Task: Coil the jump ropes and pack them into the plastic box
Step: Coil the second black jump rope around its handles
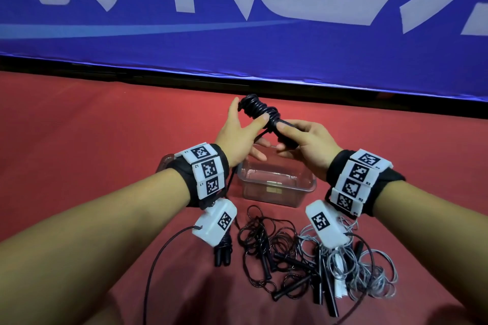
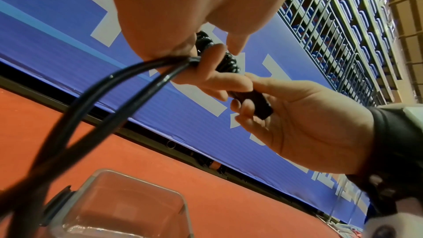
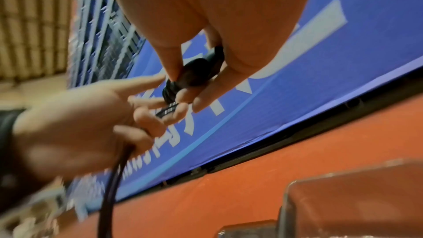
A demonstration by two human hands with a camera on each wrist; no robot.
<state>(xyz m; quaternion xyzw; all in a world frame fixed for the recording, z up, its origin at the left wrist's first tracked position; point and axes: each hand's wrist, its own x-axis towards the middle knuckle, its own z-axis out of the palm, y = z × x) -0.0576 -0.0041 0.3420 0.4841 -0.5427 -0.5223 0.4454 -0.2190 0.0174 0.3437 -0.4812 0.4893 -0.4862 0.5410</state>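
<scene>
Both hands [image 1: 237, 137] [image 1: 306, 145] holding coiled black jump rope [image 1: 260, 111], banner writing unreadable

Left hand [image 3: 75, 126] blurred

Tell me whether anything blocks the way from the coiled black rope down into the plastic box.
Nothing visible does. The coiled black rope, held by the left hand and right hand, hangs above the plastic box, whose top is open. A loose strand still trails down beside the box.

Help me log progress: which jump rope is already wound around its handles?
The black rope held in both hands above the plastic box; the others lie loose on the floor.
</scene>
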